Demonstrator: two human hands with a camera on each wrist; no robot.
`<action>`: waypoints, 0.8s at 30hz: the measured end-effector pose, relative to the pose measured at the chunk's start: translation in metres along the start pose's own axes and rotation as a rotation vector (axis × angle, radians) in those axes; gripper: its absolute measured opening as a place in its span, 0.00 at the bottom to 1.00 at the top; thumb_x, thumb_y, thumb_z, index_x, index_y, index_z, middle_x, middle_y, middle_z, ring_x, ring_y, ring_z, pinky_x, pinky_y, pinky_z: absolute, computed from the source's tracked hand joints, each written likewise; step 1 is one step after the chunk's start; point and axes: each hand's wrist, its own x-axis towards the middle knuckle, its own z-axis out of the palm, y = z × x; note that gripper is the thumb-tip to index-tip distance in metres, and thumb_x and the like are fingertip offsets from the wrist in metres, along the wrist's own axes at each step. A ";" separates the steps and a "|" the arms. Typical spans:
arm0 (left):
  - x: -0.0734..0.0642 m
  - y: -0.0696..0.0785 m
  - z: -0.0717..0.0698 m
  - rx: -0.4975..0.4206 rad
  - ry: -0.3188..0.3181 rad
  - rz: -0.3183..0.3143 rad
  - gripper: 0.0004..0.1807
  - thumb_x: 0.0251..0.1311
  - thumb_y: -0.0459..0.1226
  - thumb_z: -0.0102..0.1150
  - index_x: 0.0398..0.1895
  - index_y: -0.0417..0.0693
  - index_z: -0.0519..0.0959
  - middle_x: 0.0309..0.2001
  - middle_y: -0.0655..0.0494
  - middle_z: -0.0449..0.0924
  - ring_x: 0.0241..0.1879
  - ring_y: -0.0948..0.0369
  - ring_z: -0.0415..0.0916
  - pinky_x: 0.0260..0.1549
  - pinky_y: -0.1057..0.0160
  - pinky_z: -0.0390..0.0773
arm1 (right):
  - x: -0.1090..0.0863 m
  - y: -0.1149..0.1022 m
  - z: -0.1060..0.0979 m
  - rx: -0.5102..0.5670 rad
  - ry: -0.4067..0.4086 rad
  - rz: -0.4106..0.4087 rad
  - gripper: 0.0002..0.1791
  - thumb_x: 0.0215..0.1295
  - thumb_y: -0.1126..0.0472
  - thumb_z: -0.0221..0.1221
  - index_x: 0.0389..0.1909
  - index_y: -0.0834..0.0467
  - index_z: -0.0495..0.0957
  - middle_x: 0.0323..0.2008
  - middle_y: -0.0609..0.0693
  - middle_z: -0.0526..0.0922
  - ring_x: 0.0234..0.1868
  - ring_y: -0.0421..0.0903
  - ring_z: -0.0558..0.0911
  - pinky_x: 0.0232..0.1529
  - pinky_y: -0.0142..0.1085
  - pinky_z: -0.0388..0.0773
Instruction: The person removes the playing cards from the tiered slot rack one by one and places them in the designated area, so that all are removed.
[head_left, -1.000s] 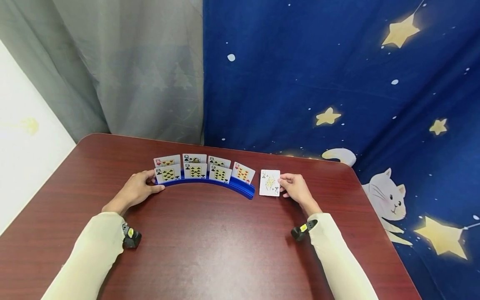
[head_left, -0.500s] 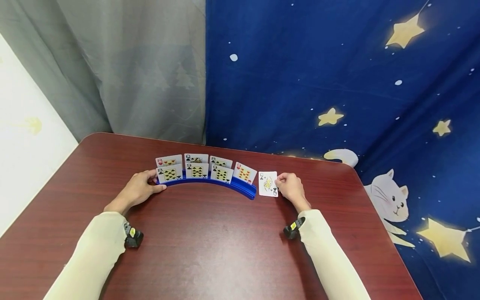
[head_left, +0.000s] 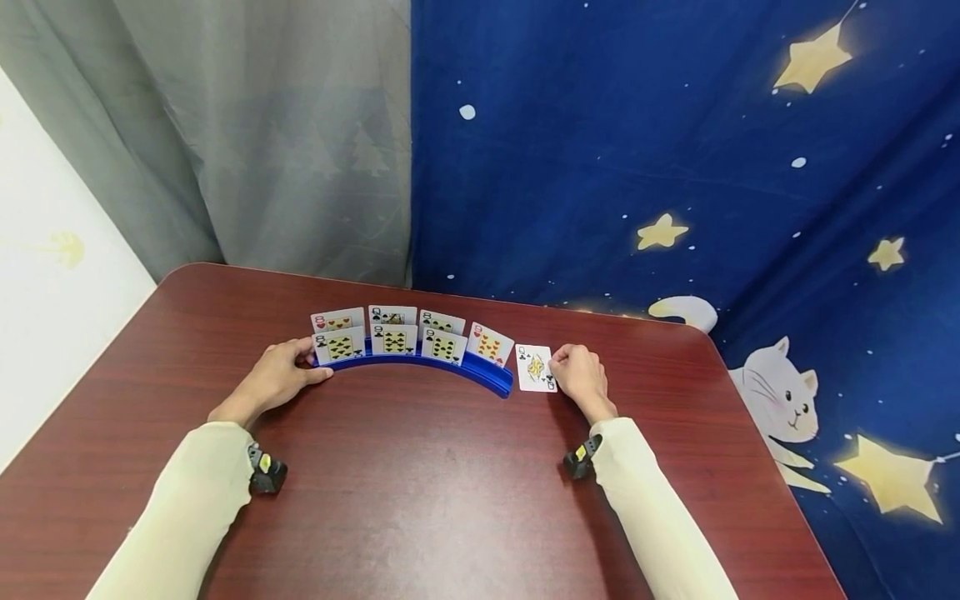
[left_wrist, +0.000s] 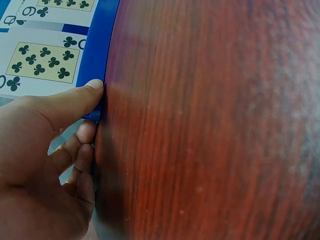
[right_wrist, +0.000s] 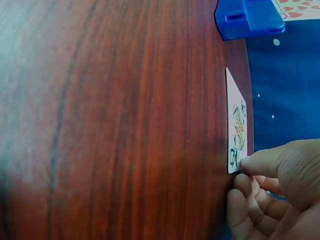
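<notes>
A curved blue card holder (head_left: 489, 380) stands on the table with several playing cards in two rows. At its left end my left hand (head_left: 273, 375) grips it, the thumb (left_wrist: 82, 100) on the front edge next to a club card (left_wrist: 42, 62) and the other fingers curled behind. My right hand (head_left: 581, 377) pinches a club face card (head_left: 535, 368) by its right edge, just beyond the holder's right end. In the right wrist view, this playing card (right_wrist: 236, 125) shows a Q in its corner, thumb over its near end. A heart card (head_left: 490, 344) leans at the holder's right.
The reddish-brown wooden table (head_left: 427, 500) extends in front of both hands. Behind it hang a grey curtain (head_left: 300, 150) and a blue curtain (head_left: 555, 167) with stars. Black cameras are strapped to both wrists.
My right hand has shifted left with the face card, bringing it closer to the holder's right end. My left hand keeps its grip on the holder.
</notes>
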 end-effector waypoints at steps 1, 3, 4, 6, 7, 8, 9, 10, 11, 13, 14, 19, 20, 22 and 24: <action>0.000 0.000 0.000 0.001 -0.001 0.000 0.24 0.63 0.38 0.65 0.57 0.32 0.73 0.45 0.36 0.79 0.44 0.47 0.75 0.50 0.44 0.71 | 0.000 0.000 0.000 0.001 0.000 0.000 0.04 0.59 0.59 0.60 0.31 0.52 0.84 0.33 0.50 0.85 0.37 0.54 0.82 0.40 0.50 0.77; 0.000 -0.001 0.001 0.001 -0.004 0.001 0.24 0.63 0.38 0.65 0.56 0.32 0.73 0.45 0.36 0.79 0.44 0.47 0.75 0.49 0.44 0.71 | -0.001 0.001 0.000 0.006 0.004 0.005 0.05 0.59 0.58 0.59 0.31 0.51 0.84 0.34 0.51 0.85 0.37 0.54 0.82 0.40 0.51 0.77; 0.001 -0.001 0.001 0.002 -0.006 0.001 0.24 0.63 0.38 0.65 0.56 0.32 0.74 0.45 0.37 0.79 0.44 0.47 0.75 0.49 0.44 0.71 | -0.002 0.002 -0.001 0.013 0.007 0.006 0.05 0.60 0.58 0.59 0.32 0.51 0.84 0.34 0.50 0.85 0.37 0.54 0.82 0.40 0.50 0.76; 0.001 -0.002 0.002 0.004 -0.008 0.004 0.24 0.63 0.39 0.65 0.56 0.32 0.74 0.45 0.37 0.79 0.44 0.47 0.75 0.49 0.45 0.71 | -0.004 0.002 -0.001 0.032 0.021 -0.005 0.06 0.61 0.57 0.59 0.33 0.50 0.84 0.34 0.49 0.86 0.37 0.54 0.82 0.39 0.50 0.76; 0.001 -0.002 0.002 0.005 -0.008 0.006 0.24 0.63 0.39 0.66 0.56 0.32 0.74 0.45 0.37 0.79 0.44 0.48 0.75 0.49 0.45 0.71 | -0.005 0.001 -0.002 0.050 0.027 -0.018 0.06 0.61 0.57 0.59 0.33 0.50 0.84 0.33 0.49 0.86 0.37 0.53 0.82 0.39 0.49 0.75; 0.002 -0.002 0.002 0.006 -0.008 0.007 0.24 0.63 0.39 0.66 0.56 0.32 0.74 0.45 0.37 0.79 0.44 0.48 0.75 0.49 0.45 0.71 | -0.006 0.000 -0.002 0.073 0.036 -0.042 0.06 0.61 0.57 0.59 0.34 0.50 0.84 0.32 0.48 0.86 0.35 0.52 0.82 0.38 0.48 0.75; 0.002 -0.002 0.002 0.007 -0.007 0.008 0.24 0.63 0.39 0.66 0.56 0.32 0.74 0.45 0.37 0.79 0.43 0.48 0.75 0.49 0.45 0.71 | -0.007 -0.001 -0.003 0.100 0.043 -0.079 0.06 0.61 0.58 0.60 0.34 0.51 0.84 0.31 0.48 0.86 0.34 0.51 0.82 0.37 0.46 0.75; 0.002 -0.002 0.002 0.007 -0.007 0.009 0.24 0.63 0.39 0.65 0.56 0.32 0.74 0.45 0.37 0.79 0.43 0.48 0.75 0.49 0.45 0.71 | -0.008 -0.003 -0.004 0.135 0.042 -0.120 0.06 0.62 0.59 0.60 0.35 0.52 0.85 0.30 0.48 0.86 0.33 0.49 0.81 0.37 0.44 0.74; 0.002 -0.002 0.001 0.009 -0.007 0.009 0.24 0.63 0.39 0.65 0.56 0.32 0.73 0.45 0.37 0.79 0.43 0.48 0.75 0.49 0.45 0.71 | -0.009 -0.006 -0.005 0.175 0.035 -0.164 0.06 0.62 0.61 0.61 0.36 0.54 0.85 0.30 0.48 0.85 0.32 0.48 0.80 0.36 0.41 0.74; 0.001 -0.002 0.001 0.008 -0.008 0.008 0.24 0.63 0.39 0.66 0.56 0.33 0.73 0.44 0.38 0.79 0.43 0.48 0.75 0.48 0.46 0.71 | -0.012 -0.012 -0.008 0.261 -0.002 -0.246 0.06 0.62 0.63 0.62 0.38 0.57 0.85 0.31 0.50 0.86 0.31 0.46 0.80 0.35 0.37 0.73; 0.001 -0.002 0.001 0.008 -0.008 0.008 0.24 0.63 0.39 0.65 0.56 0.33 0.73 0.44 0.38 0.79 0.43 0.48 0.75 0.48 0.46 0.71 | -0.014 -0.014 -0.009 0.305 -0.027 -0.285 0.06 0.62 0.65 0.62 0.39 0.58 0.84 0.32 0.51 0.86 0.31 0.46 0.80 0.34 0.36 0.73; 0.001 -0.002 0.000 0.003 -0.003 0.006 0.23 0.63 0.38 0.65 0.55 0.33 0.74 0.43 0.39 0.79 0.43 0.49 0.74 0.47 0.47 0.71 | -0.024 -0.029 -0.013 0.440 -0.137 -0.384 0.09 0.61 0.67 0.65 0.42 0.57 0.83 0.38 0.54 0.86 0.36 0.49 0.83 0.31 0.35 0.75; 0.001 -0.002 0.000 0.002 -0.002 0.005 0.23 0.63 0.38 0.65 0.55 0.32 0.74 0.43 0.39 0.79 0.43 0.49 0.74 0.47 0.47 0.71 | -0.026 -0.032 -0.013 0.445 -0.141 -0.396 0.09 0.61 0.66 0.66 0.42 0.57 0.83 0.38 0.54 0.86 0.36 0.49 0.83 0.32 0.36 0.75; 0.001 -0.001 0.000 -0.001 0.000 0.003 0.23 0.63 0.38 0.65 0.55 0.32 0.74 0.43 0.39 0.79 0.43 0.48 0.74 0.47 0.47 0.70 | -0.028 -0.038 -0.015 0.443 -0.134 -0.407 0.08 0.61 0.65 0.66 0.41 0.56 0.83 0.37 0.53 0.86 0.35 0.48 0.83 0.33 0.36 0.75; 0.001 -0.001 0.000 -0.003 -0.001 0.000 0.23 0.63 0.37 0.65 0.55 0.32 0.74 0.43 0.39 0.79 0.43 0.48 0.74 0.47 0.47 0.70 | -0.030 -0.043 -0.016 0.432 -0.114 -0.409 0.06 0.61 0.63 0.67 0.39 0.56 0.83 0.36 0.52 0.86 0.34 0.47 0.83 0.32 0.36 0.75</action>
